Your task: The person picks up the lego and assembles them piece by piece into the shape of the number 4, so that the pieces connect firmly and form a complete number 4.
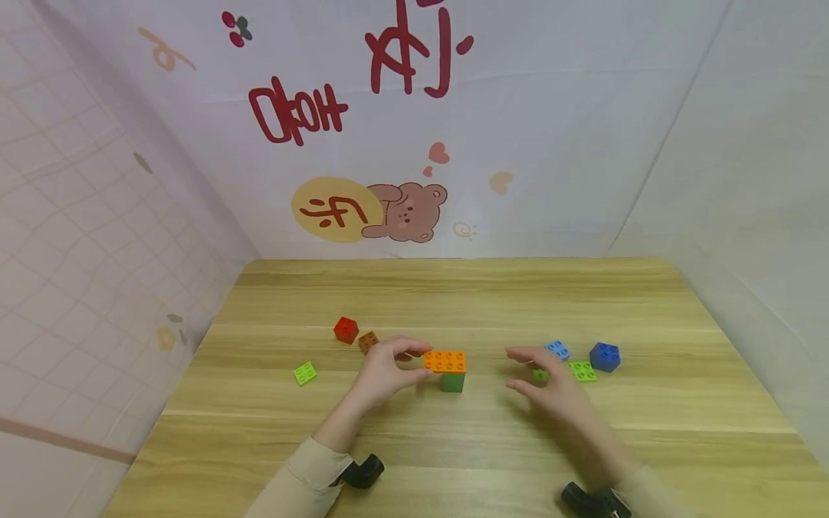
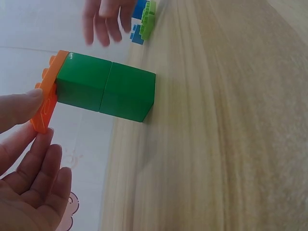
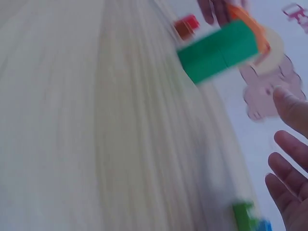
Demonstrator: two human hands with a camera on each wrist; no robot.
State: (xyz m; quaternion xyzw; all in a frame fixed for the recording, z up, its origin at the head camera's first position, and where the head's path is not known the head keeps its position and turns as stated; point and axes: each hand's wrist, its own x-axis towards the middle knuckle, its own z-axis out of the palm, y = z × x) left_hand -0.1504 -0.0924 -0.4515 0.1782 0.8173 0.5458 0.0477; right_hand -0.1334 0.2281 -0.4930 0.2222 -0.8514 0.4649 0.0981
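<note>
A tower of two stacked green bricks (image 2: 106, 86) stands on the table, with a flat orange brick (image 1: 445, 362) across its top that overhangs to the left. My left hand (image 1: 386, 368) pinches the overhanging end of the orange brick between thumb and fingers. To the right of the tower, my right hand (image 1: 550, 381) hovers with relaxed, spread fingers and nothing in them. It partly hides a long light green brick (image 1: 583, 371) and a light blue brick (image 1: 558, 350) behind it.
A dark blue brick (image 1: 605, 357) lies at the right. On the left are a red brick (image 1: 346, 330), a brown brick (image 1: 368, 341) close to my left hand, and a small lime brick (image 1: 305, 373). A printed cloth (image 1: 544, 144) hangs behind the wooden table (image 1: 453, 460).
</note>
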